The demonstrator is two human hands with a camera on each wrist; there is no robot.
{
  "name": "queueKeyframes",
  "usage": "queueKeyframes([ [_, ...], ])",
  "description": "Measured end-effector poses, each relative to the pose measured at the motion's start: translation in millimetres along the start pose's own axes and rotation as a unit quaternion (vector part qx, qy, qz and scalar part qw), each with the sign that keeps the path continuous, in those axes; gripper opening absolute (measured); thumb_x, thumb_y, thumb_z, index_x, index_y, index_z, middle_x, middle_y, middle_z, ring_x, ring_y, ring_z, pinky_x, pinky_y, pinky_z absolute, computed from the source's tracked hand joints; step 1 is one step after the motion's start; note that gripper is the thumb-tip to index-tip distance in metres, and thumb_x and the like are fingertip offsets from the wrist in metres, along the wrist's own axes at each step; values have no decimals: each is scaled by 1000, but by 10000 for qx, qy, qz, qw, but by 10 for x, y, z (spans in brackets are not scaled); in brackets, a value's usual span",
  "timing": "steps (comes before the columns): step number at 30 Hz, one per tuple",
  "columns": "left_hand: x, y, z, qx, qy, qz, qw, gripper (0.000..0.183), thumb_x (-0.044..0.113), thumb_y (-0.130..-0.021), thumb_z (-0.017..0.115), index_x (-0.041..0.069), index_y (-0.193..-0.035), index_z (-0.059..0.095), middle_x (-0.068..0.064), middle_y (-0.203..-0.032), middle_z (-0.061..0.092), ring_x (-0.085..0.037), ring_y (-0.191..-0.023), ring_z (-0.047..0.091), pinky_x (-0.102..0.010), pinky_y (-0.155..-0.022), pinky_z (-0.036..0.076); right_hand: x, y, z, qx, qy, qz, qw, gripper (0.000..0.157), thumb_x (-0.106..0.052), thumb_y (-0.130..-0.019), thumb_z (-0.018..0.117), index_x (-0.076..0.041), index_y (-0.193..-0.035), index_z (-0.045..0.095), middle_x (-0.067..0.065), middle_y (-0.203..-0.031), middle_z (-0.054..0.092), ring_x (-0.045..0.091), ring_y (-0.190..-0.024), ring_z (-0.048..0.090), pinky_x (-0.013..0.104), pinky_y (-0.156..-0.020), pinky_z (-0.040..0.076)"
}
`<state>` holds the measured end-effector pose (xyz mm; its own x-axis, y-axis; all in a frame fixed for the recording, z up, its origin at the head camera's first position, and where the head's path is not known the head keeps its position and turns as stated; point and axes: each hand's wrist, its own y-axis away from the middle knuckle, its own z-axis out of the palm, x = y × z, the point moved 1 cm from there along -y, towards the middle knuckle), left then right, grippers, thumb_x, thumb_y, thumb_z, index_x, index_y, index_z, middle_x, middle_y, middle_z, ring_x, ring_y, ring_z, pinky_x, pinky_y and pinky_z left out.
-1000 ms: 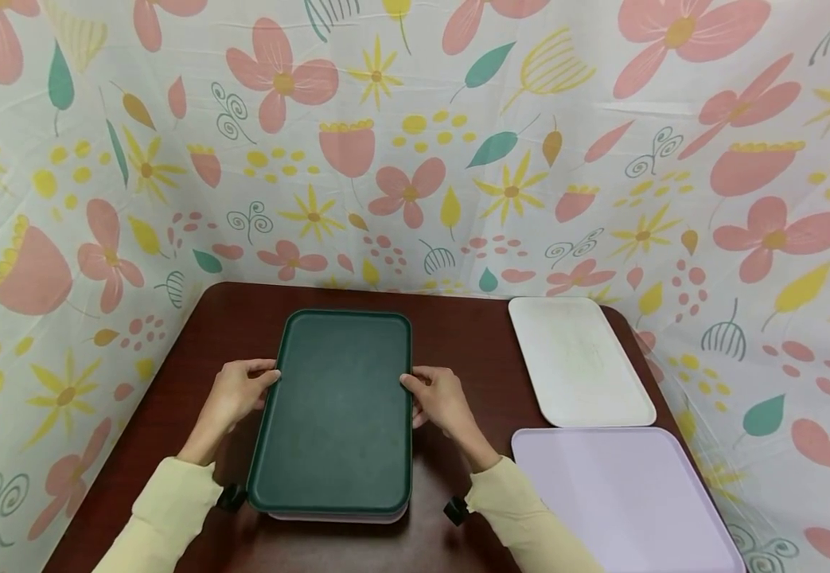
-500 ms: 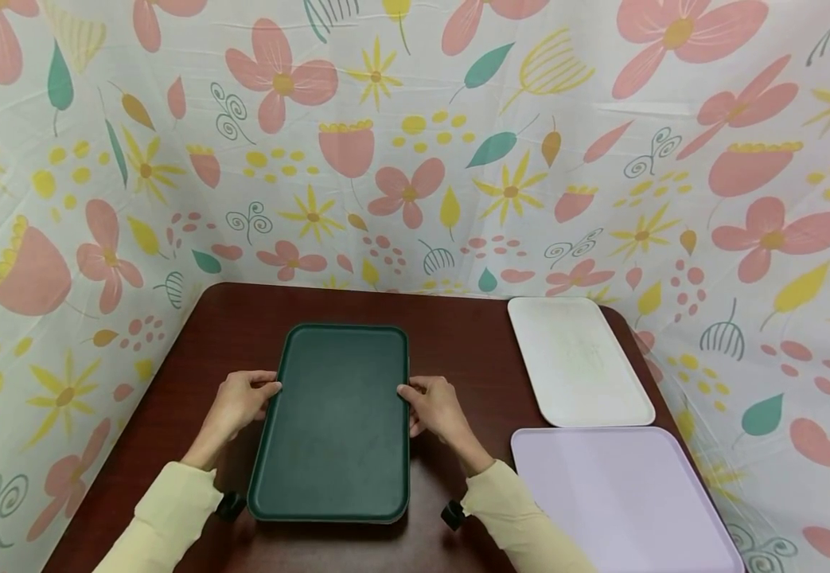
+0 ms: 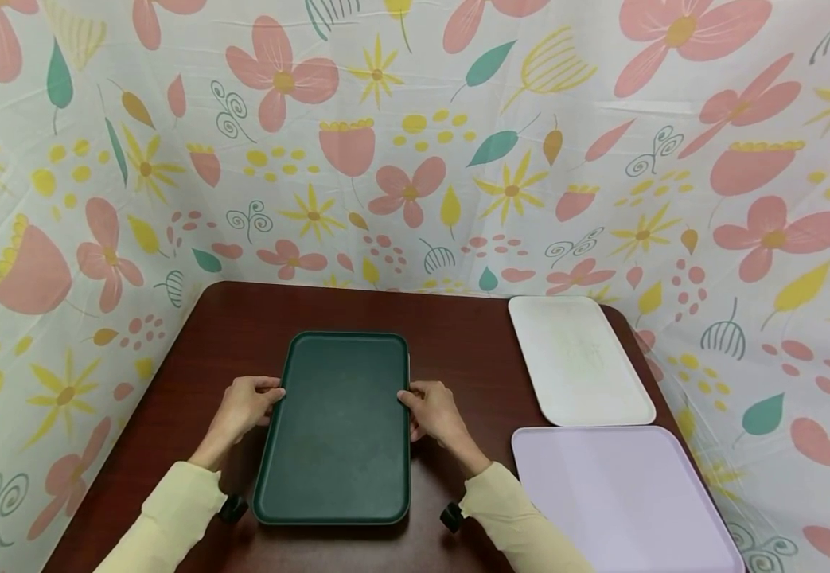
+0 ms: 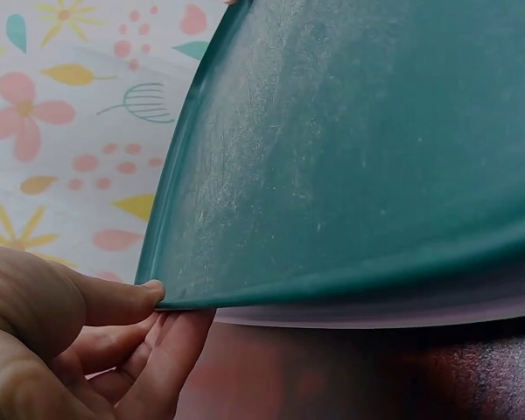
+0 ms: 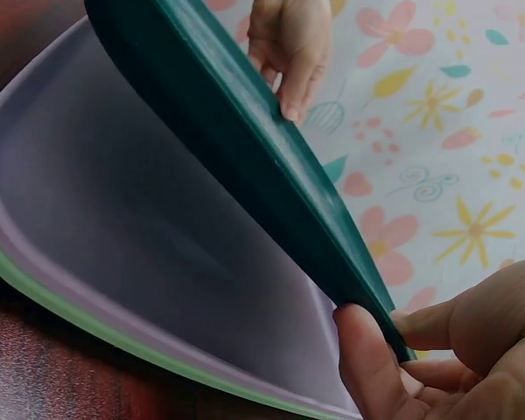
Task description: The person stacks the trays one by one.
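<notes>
A dark green tray [image 3: 336, 430] is pinched along its two long sides, between thumb and fingers, by my left hand [image 3: 243, 410] and my right hand [image 3: 434, 410]. Under it, in the right wrist view, lies a purple tray [image 5: 87, 157] on top of a light green tray [image 5: 96, 328]. The dark green tray is tilted over the purple one, with a gap at the side that view faces. From the left wrist a pale purple rim [image 4: 402, 313] shows just below the dark green edge. In the head view the dark green tray hides the trays below it.
To the right on the dark red-brown table [image 3: 465, 334] lie a white tray [image 3: 579, 362] at the back and a lilac tray [image 3: 622, 493] in front of it. A flowered cloth [image 3: 415, 143] hangs behind and at both sides of the table.
Both hands have brought the dark green tray down and nearer to me, mostly in the first half second. Its near edge now covers the pale purple rim that showed there earlier.
</notes>
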<state>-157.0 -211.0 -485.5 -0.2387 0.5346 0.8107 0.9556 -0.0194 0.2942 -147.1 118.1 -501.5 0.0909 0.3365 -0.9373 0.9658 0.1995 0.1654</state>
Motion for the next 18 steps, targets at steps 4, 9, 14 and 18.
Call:
queueKeyframes([
  [4,-47,-22,34,22,33,-19,10000,40,11,-106,59,-11,-139,57,-28,-116,67,-30,-92,69,-41,-71,62,30,-6,11,-56,56,-104,9999,26,-12,-105,62,7,-121,69,12,-62,64,36,-52,66,60,-56,57],
  [9,-109,-50,76,26,93,-56,9999,40,10,-106,59,-12,-139,57,-28,-116,67,-30,-92,69,-41,-71,62,57,-18,24,-79,145,-114,9998,32,-9,-103,64,11,-128,64,12,-63,65,32,-50,66,58,-55,58],
  [14,-130,-73,98,46,184,-57,9998,40,10,-105,59,-12,-139,57,-29,-116,67,-30,-91,69,-41,-71,62,76,-37,42,-3,322,54,9995,42,-9,-102,66,12,-137,57,11,-63,64,35,-51,66,57,-55,58],
  [18,-139,-83,109,42,222,-79,9997,40,9,-105,59,-12,-139,57,-30,-117,66,-30,-91,69,-41,-71,62,98,-56,53,53,431,138,9990,47,-9,-101,67,13,-140,53,10,-66,65,36,-51,66,54,-53,58],
])
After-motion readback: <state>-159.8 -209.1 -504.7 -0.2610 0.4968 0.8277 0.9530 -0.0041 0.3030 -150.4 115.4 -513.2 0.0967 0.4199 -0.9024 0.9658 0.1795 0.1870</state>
